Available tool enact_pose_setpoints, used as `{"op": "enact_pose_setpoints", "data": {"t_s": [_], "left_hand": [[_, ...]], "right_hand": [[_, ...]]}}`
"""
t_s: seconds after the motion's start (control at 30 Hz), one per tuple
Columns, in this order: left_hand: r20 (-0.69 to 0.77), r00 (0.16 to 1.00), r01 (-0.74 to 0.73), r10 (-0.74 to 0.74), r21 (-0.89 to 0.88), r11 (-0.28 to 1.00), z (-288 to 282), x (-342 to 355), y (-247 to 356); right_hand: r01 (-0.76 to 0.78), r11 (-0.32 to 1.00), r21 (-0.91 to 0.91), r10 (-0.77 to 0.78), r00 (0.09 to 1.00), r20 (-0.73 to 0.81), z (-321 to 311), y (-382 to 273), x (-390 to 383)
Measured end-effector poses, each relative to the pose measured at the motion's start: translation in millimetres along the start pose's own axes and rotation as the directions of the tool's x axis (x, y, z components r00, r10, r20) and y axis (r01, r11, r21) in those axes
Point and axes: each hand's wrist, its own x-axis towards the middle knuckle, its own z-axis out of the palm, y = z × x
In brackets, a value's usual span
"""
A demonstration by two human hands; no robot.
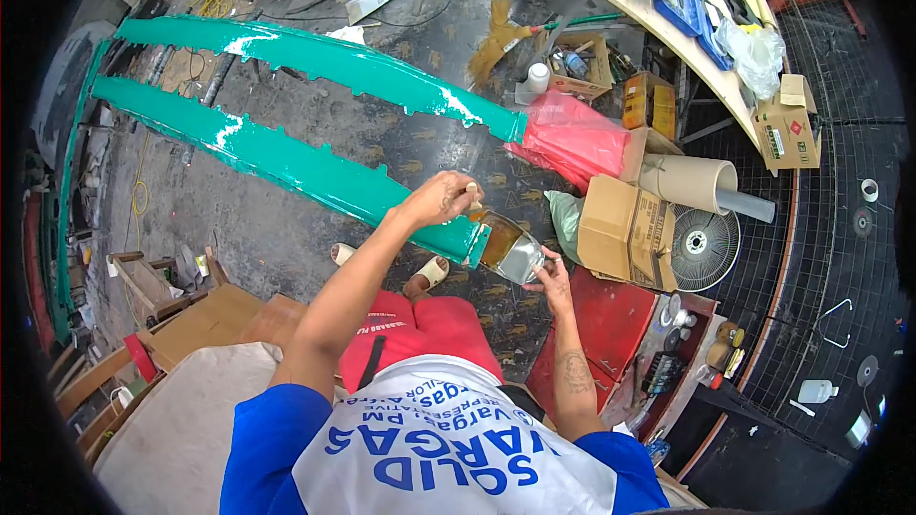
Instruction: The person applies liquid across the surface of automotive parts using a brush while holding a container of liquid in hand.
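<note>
At centre frame, a dented metal tin (510, 246) of amber liquid sits tilted in a worker's grip, just beside the near end of a long green moulded panel (286, 164). The right hand (552, 278) cups the tin from below, fingers closed on its base; the left hand (441, 197) is closed around a brush handle (471, 193) dipped at the tin's open mouth. The tin looks creased, shiny and part full (its tilt is marked). Tipped any further, it could spill onto the red shorts (420, 329) or the concrete floor (286, 238) below. A second green panel (324, 59) stretches toward the upper left; cardboard boxes (625, 229) and a fan (704, 248) crowd the right.
</note>
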Motion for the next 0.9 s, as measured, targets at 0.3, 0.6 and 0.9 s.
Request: {"op": "enact_pose_setpoints", "data": {"t_s": [0.3,0.6,0.9], "left_hand": [[-0.281,0.918,0.197,-0.281,-0.291,0.936,31,-37,4],[-0.548,0.836,-0.040,-0.031,-0.117,0.992,73,-77,2],[-0.304,0.950,-0.058,0.063,0.025,0.998,50,-90,22]], "right_hand": [[-0.002,1.000,0.019,0.002,1.000,0.011,-3,2,1],[-0.007,1.000,0.004,0.007,1.000,0.011,-3,1,4],[-0.009,1.000,-0.003,0.009,1.000,0.015,-1,-1,2]]}}
